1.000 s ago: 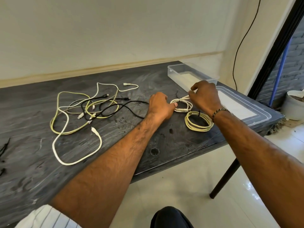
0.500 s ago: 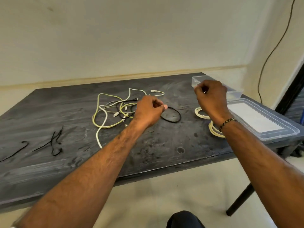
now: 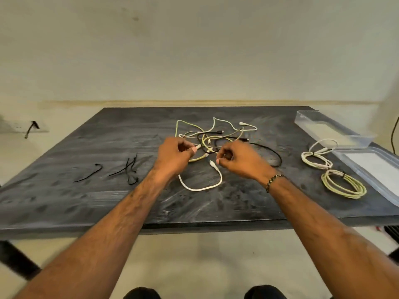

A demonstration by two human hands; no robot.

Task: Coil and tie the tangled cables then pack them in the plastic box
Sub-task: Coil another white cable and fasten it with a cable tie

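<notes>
Head view: a dark table (image 3: 86,201) is seen from above, w/ both forearms reaching over its near edge.

The left hand (image 3: 174,157) is held over the middle of the table, fingers curled; a white connector end seems to be pinched at the fingertips, but this is blurred and cannot be told for sure. The right hand (image 3: 239,160) is just beside it, fingers curled too; whether sth. is gripped there cannot be told. A braided bracelet (image 3: 274,181) is worn on the right wrist.

The tangled cables (image 3: 216,134) (white, yellow-green, black) lie loose on the table, right behind and under the two hands. One white cable loop (image 3: 203,187) hangs out toward the near side, btw. the wrists.

To the right, well apart from the tangle, two cables are already coiled and tied: a white coil (image 3: 316,158) and, nearer to the table edge, a yellow-green coil (image 3: 343,184). Both lie on the table, just beside the lid (image 3: 380,169), not in the box.

The plastic box (image 3: 330,128) stands open at the far right corner, w/ the lid flat in front of it.

Some black ties (image 3: 129,171) lie on the left part of the table.
</notes>
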